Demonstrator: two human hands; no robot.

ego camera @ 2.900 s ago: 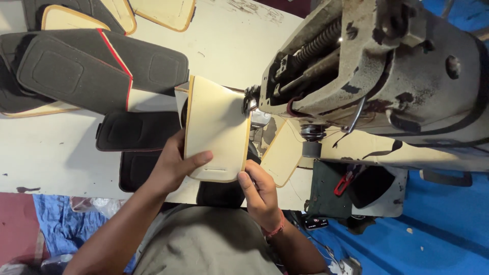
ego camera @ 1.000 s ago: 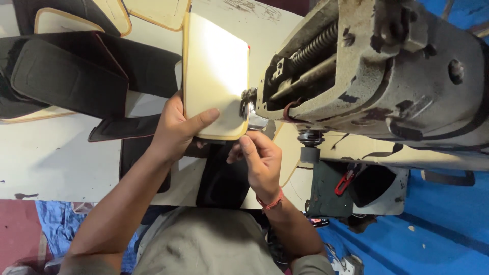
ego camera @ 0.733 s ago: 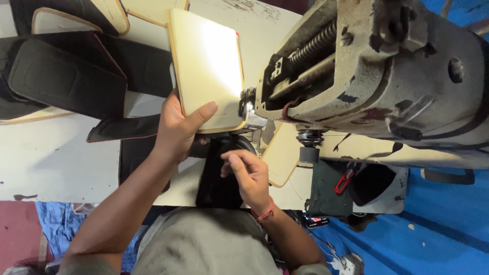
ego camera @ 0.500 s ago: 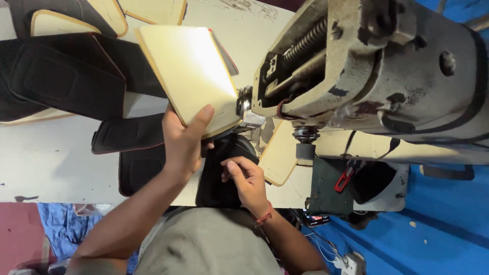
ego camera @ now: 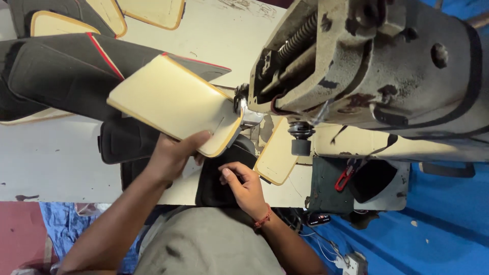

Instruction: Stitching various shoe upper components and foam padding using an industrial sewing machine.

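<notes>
Foam-backed panel (ego camera: 173,104) sits pinched in the left hand (ego camera: 170,158), right hand (ego camera: 244,183) flat and unclenched on the black piece (ego camera: 216,178); best feed it level toward the sewing machine (ego camera: 367,66).

Your arms are bare to the elbows. A thin red thread band (ego camera: 263,220) circles your right wrist. You wear grey-olive clothing (ego camera: 209,244).

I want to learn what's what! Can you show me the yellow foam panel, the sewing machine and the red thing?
yellow foam panel (ego camera: 170,104), head view, middle of its flat face
sewing machine (ego camera: 387,61), head view, grey body
red clip (ego camera: 345,178), head view, handle
</notes>
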